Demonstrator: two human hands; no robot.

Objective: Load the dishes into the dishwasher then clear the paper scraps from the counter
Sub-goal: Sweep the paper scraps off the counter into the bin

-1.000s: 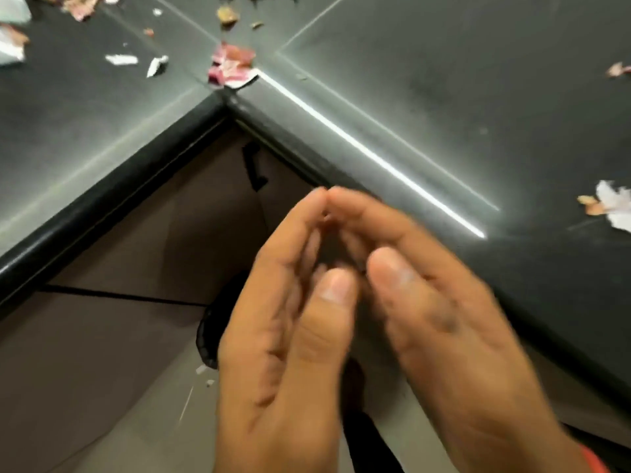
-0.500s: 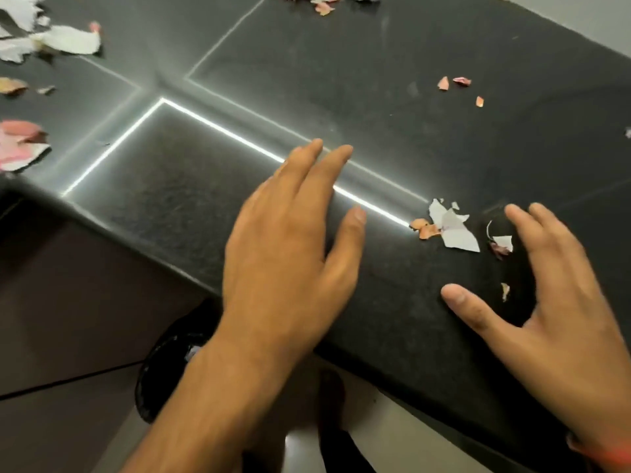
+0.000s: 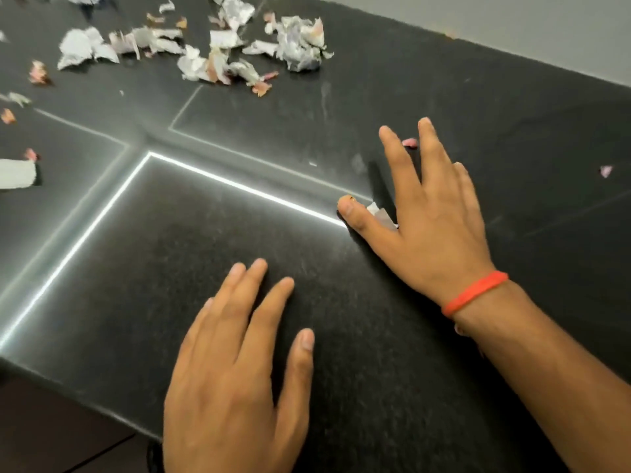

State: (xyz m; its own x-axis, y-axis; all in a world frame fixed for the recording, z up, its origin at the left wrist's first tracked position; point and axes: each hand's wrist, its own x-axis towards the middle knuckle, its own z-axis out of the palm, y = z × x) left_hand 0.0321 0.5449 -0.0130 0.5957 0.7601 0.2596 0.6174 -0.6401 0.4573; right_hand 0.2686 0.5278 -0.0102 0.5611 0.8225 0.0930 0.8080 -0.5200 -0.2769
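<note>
A dark stone counter point(image 3: 211, 254) fills the view. My right hand point(image 3: 433, 213), with a red band at the wrist, lies flat with fingers spread over a few white scraps point(image 3: 379, 213) that peek out beside the thumb; a pink bit point(image 3: 409, 142) shows between two fingertips. My left hand point(image 3: 239, 363) lies flat and open on the counter near its front edge, holding nothing. A heap of torn white and pink paper scraps point(image 3: 218, 52) is spread at the far left. No dishes or dishwasher are in view.
Single scraps lie at the left edge point(image 3: 17, 172) and a small pink one point(image 3: 606, 170) at the right. A bright strip of reflected light point(image 3: 239, 186) crosses the counter. A grey wall point(image 3: 512, 29) bounds the back right; the counter's front edge point(image 3: 78, 394) drops off at lower left.
Both hands left their cupped pose below the counter edge and came up onto the counter. My right hand has moved forward and now covers the white scraps. The view has shifted right and forward.
</note>
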